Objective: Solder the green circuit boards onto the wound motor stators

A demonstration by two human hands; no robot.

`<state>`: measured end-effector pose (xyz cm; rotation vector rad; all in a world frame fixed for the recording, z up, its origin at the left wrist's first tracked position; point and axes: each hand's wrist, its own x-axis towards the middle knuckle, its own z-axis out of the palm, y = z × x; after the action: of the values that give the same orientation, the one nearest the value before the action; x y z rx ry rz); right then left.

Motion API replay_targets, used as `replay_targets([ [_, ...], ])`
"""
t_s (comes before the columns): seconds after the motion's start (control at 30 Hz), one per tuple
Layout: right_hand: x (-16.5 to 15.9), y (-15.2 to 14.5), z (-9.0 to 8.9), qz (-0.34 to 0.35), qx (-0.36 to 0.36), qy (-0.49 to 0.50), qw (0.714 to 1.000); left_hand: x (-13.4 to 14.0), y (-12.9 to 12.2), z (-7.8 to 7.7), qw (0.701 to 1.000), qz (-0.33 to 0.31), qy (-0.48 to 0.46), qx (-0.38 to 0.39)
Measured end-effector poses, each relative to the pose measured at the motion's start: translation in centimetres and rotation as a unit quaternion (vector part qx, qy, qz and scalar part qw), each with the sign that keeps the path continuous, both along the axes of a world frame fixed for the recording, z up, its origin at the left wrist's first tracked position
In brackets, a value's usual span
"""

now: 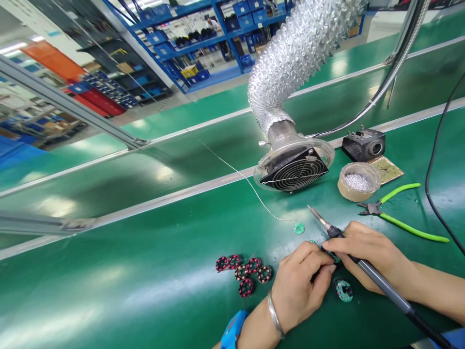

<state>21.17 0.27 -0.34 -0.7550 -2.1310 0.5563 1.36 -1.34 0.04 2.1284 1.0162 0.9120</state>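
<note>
In my right hand is a soldering iron, its bare tip pointing up and to the left, away from the work. My left hand has its fingers closed on a small round green circuit board, mostly hidden; the right fingertips touch it too. Just below lies another round board with a black part on it. A bare green board rests beyond my left hand, close to the end of a thin solder wire. To the left, several red-and-black ring-shaped motor stators sit in a cluster.
A fume extractor hood on a foil duct hangs beyond my hands. At the right are green-handled cutters, a tub of metal shavings, a sponge and a black iron holder. A black cable runs down the right side.
</note>
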Motion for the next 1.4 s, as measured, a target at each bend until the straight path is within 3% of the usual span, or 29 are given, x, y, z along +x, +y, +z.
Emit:
replay_targets([
  [0.2,-0.2,0.0,0.3,0.022,0.033,0.019,0.999,0.8,0.2,0.5,0.978,0.069,-0.031,-0.193],
  [0.5,0.1,-0.1,0.5,0.043,0.093,-0.026,0.994,0.4,0.5,0.5,0.938,0.074,-0.072,-0.33],
  [0.7,0.4,-0.2,0.6,0.05,0.087,-0.032,0.994,0.4,0.5,0.4,0.93,0.079,-0.06,-0.355],
  [0.9,1.6,-0.8,3.3,-0.007,0.037,0.0,0.999,0.4,0.6,0.4,0.929,0.081,-0.049,-0.357],
  [1.03,2.5,-1.8,4.8,0.002,-0.016,-0.03,0.999,0.4,0.6,0.3,0.928,0.091,-0.039,-0.359],
  [1.2,2.1,-2.7,4.8,-0.065,-0.018,-0.02,0.998,0.4,0.5,0.1,0.927,0.096,-0.036,-0.362],
  [1.4,1.8,-2.5,4.9,-0.074,-0.005,-0.037,0.997,0.5,0.5,0.2,0.93,0.1,-0.037,-0.353],
])
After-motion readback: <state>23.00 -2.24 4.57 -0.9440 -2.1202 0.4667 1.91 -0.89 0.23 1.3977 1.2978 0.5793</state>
